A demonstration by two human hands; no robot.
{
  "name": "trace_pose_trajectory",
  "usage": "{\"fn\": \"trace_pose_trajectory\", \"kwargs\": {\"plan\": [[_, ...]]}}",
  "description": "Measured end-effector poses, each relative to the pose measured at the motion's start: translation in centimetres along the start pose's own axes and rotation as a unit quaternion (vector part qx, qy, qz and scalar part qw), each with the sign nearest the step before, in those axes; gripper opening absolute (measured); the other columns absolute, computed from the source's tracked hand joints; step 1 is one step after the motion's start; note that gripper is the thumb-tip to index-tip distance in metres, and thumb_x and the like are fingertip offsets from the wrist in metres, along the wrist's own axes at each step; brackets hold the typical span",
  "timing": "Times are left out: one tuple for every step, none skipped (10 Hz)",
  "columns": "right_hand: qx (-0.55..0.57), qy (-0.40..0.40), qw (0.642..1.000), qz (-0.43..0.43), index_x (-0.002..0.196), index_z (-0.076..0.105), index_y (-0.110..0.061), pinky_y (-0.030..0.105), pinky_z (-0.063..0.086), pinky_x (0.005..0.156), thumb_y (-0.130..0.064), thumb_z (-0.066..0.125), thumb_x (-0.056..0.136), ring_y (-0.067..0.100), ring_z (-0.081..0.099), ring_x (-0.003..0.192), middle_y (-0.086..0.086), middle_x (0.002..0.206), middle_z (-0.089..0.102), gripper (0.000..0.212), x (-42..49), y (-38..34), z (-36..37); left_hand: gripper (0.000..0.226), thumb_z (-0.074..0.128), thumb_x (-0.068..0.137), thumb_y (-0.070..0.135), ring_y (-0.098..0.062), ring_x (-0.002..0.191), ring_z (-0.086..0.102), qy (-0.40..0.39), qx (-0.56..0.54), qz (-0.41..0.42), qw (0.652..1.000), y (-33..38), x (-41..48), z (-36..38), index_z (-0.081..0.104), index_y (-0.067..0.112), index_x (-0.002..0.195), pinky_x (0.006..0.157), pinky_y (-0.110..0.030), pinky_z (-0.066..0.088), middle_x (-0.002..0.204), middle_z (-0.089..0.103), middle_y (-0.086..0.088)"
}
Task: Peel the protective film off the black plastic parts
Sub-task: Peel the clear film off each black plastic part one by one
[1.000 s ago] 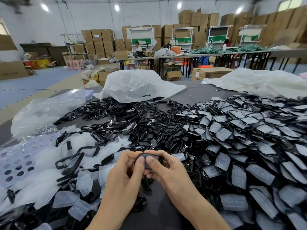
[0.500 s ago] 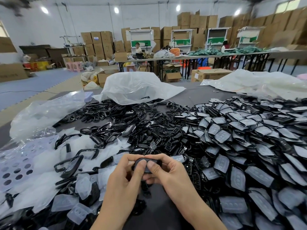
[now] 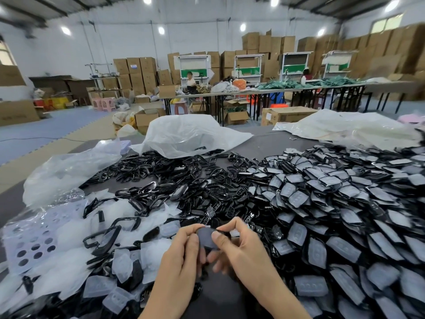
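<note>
Both hands pinch one small black plastic part (image 3: 206,237) low in the middle of the view, its film-covered face turned toward me. My left hand (image 3: 181,256) grips its left edge with thumb and fingers. My right hand (image 3: 239,247) holds the right edge, thumb pressed on the front. A large heap of film-covered black parts (image 3: 333,215) spreads to the right. Bare black frames and parts (image 3: 174,180) lie ahead, past my hands. Loose pieces of clear film (image 3: 76,268) are piled to the left.
The dark table (image 3: 271,143) carries a crumpled white plastic bag (image 3: 188,134) at the back, more plastic sheeting (image 3: 345,125) at back right and a clear bag (image 3: 64,173) at left. A perforated lilac sheet (image 3: 30,238) lies far left. Cartons and work tables stand beyond, with a seated person.
The view has tilted up slightly. My hands have turned the part so its flat face is more toward me, and they sit a little apart on its edges.
</note>
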State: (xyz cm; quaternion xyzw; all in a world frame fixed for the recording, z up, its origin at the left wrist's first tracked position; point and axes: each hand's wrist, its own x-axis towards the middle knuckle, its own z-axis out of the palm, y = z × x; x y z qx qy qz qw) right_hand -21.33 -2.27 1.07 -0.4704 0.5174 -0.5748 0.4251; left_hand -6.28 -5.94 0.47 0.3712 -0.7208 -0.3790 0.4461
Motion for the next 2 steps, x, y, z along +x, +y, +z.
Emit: {"fn": "trace_pose_trajectory", "kwargs": {"plan": [[0.052,0.144,0.988,-0.034,0.109,0.054,-0.012,0.023,0.052,0.05,-0.022,0.061,0.099,0.023,0.072,0.061,0.014,0.08,0.077,0.016,0.9,-2.0,-3.8,0.024,0.039,0.103,0.026,-0.013,0.051,0.055,-0.002,-0.029,0.005,1.0,1.4,-0.2,0.2,0.052,0.038,0.119,0.051,-0.018,0.043,0.072,0.065,-0.001],[0.103,0.288,0.951,-0.046,0.144,0.039,-0.023,0.023,0.056,0.052,-0.027,0.063,0.097,0.024,0.074,0.065,0.016,0.085,0.076,0.053,1.3,-4.1,-8.8,0.026,0.04,0.097,0.036,-0.015,0.052,0.057,0.015,-0.066,0.017,0.998,3.2,-0.7,-0.2,0.054,0.037,0.119,0.052,-0.018,0.044,0.072,0.066,-0.003]]}}
